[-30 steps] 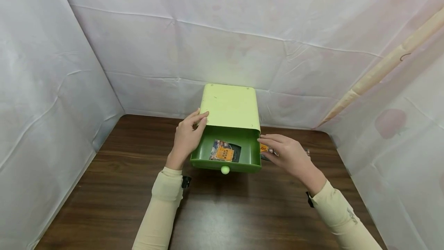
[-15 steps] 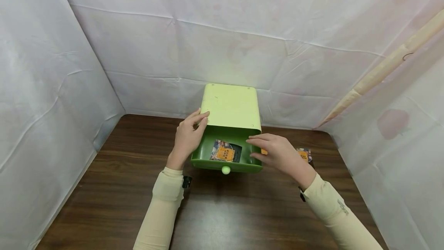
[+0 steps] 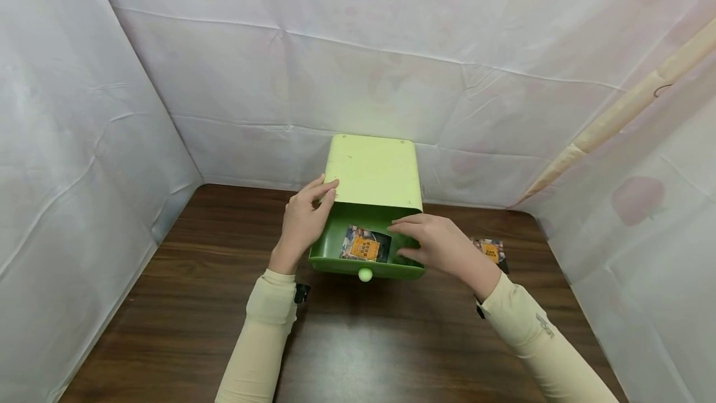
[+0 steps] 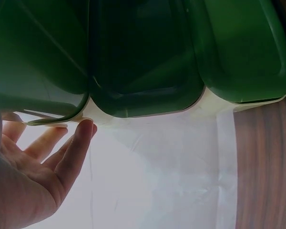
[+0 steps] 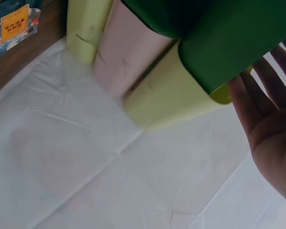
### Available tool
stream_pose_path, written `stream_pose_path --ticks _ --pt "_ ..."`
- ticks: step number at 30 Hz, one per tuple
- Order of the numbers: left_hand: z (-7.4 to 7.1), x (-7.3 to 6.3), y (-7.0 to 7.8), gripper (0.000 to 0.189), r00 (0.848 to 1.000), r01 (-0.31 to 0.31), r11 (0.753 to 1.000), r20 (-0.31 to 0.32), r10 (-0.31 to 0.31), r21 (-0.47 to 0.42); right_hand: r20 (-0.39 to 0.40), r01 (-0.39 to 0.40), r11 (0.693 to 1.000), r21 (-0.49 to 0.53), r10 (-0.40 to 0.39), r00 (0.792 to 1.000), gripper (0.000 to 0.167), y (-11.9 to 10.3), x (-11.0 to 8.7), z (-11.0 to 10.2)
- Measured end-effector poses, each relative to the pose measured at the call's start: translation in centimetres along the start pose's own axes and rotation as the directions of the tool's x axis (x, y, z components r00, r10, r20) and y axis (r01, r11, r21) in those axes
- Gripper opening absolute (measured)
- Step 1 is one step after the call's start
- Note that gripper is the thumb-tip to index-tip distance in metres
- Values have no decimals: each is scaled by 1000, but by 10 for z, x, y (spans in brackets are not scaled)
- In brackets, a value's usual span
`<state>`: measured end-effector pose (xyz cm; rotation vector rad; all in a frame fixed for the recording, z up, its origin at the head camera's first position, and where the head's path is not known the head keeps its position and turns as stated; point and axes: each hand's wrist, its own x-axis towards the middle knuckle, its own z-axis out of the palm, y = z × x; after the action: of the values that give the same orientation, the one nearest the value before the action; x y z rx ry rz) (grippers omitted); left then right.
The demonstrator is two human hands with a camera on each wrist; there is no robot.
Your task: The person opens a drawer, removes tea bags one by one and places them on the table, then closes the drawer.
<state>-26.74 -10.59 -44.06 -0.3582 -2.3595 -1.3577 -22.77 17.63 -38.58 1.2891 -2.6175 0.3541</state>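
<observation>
In the head view, a light green cabinet has its top drawer [image 3: 327, 254] pulled out. A dark packet [image 3: 366, 246] with an orange label lies flat inside. My left hand [image 3: 302, 222] rests at the cabinet's front left corner, fingers fairly straight, with the thumb by the drawer's edge. Over the drawer's right rim reaches my right hand [image 3: 433, 241], thumb and fingers spread apart, with no item visible between them. The right wrist view shows its fingers [image 5: 243, 95] beside the drawer's side. A similar packet [image 3: 489, 249] lies on the table to the right, partly covered by the hand.
The cabinet [image 3: 373, 170] stands on a brown wooden table [image 3: 196, 303] against a white cloth [image 3: 313, 73]. Wrist views show a stack of units, including a pink middle one [image 5: 128, 47]. A round light green knob [image 3: 365, 274] juts from the drawer's front.
My right hand has moved left, from beside the drawer to over its right rim. The packet on the right has come more into view. The left hand has stayed put.
</observation>
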Motion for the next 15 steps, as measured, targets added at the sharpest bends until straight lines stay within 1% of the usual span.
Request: stream_pose_path --ticks 5,8,11,15 --pt "-1 0 1 35 1000 7 1000 8 -7 -4 129 -10 1000 12 8 992 49 -3 9 3" --pt "-1 0 1 35 1000 14 1000 13 -14 -2 192 13 1000 12 -15 981 47 -3 15 7" --pt "-1 0 1 36 1000 19 1000 16 -19 0 227 45 999 27 -50 973 42 -1 18 10" --pt "-1 0 0 36 1000 18 1000 15 -18 0 248 68 996 62 -81 965 39 1 22 12"
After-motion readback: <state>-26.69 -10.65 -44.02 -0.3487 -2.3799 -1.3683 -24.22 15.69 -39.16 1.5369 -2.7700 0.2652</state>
